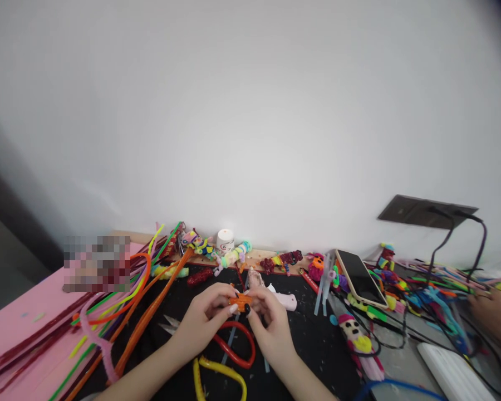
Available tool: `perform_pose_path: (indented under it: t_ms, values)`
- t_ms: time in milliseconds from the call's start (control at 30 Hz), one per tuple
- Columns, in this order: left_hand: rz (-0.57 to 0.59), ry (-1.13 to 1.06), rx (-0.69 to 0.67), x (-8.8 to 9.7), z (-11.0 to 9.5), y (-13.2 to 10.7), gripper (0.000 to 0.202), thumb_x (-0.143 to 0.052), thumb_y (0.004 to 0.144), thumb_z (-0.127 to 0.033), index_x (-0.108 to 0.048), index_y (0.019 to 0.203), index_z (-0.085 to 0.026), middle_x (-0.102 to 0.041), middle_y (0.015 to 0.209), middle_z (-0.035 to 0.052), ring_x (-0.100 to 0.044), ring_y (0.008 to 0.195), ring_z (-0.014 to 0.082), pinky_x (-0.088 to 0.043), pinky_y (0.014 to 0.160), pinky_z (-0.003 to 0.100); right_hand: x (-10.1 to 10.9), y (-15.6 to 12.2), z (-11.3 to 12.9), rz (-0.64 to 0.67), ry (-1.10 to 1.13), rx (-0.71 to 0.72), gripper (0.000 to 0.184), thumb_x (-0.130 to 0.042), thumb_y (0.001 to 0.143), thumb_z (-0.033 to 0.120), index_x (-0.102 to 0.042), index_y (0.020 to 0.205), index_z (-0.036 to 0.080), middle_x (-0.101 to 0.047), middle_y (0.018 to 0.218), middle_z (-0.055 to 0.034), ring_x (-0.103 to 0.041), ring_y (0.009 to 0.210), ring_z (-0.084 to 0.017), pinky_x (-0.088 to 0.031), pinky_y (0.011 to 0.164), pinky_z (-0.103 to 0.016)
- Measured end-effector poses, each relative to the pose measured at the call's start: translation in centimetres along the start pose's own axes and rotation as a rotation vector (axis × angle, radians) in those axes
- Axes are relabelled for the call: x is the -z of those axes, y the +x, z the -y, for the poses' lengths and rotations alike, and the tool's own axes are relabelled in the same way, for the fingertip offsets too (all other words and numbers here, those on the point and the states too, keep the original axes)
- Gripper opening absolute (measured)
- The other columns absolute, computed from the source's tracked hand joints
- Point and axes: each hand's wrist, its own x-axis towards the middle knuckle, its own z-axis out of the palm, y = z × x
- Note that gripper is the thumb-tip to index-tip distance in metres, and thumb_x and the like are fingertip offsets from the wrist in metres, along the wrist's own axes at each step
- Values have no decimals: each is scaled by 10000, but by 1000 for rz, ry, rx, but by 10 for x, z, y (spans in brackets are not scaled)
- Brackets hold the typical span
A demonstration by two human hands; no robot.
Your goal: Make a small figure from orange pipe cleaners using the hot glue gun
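both hands are closed in a fingertip pinch on one small piece — the compact, ribbed orange bundle of fuzzy craft stem [241, 302]. the left hand [212, 311] grips its left end and the right hand [271, 318] its right end, thumbs toward the wearer. the bundle is held up in front of the chest, over the black-topped table [317, 345]; whether it touches anything below cannot be told.

the step in hand looks like close shaping or winding of the orange bundle. a further move of this kind would call for one hand keeping the coils firm while the other turns or tucks; a loose pinch could let them spring apart.

just below the fingers lies a glossy red loop of thick fuzzy stem [251, 348], with a bright yellow bent fuzzy stem [241, 380] nearer the wearer. pointed silver scissor blades [170, 323] show beside the left wrist.

as for writing, the small white paper cup [225, 241] by the wall carries dark and red print, and the slim red strip [309, 280] has pale marks — both too small to read. no brand shows on the dark-screened phone with a pale rim [361, 278].
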Motion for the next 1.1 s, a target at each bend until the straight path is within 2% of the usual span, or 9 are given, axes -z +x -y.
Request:
perform_pose_path:
  t_ms: [133, 333, 767, 1100]
  values:
    - [-16, -48, 24, -1, -1, 1, 100, -630, 806, -219, -633, 891, -166, -604, 992, 65, -642, 841, 182, -548, 773, 320, 0, 1, 2, -24, -3, 20, 192, -536, 811, 126, -605, 977, 192, -618, 983, -73, -612, 814, -183, -512, 666, -275]
    - [-7, -92, 41, -2, -1, 1, 76, -650, 794, -227, -627, 779, -156, -583, 894, 30, -632, 799, 159, -549, 727, 299, 0, 2, 1, -9, 20, 23, 159, -536, 801, 93, -623, 893, 189, -611, 941, -71, -612, 835, -196, -513, 679, -290]
    - [-22, -42, 76, -2, -3, 3, 108, -671, 769, -231, -630, 709, -151, -599, 849, 31, -626, 802, 167, -517, 698, 277, -2, 4, 0, -37, 125, -14, 150, -571, 753, 69, -620, 812, 198, -610, 910, -66, -631, 840, -212, -522, 683, -311]
    - [-25, -25, 75, -2, -5, 3, 106, -676, 763, -223, -647, 691, -150, -609, 839, 37, -634, 817, 174, -513, 719, 282, -3, 4, -4, -51, 85, 6, 128, -575, 753, 75, -607, 784, 195, -600, 851, -52, -606, 790, -200, -508, 667, -311]
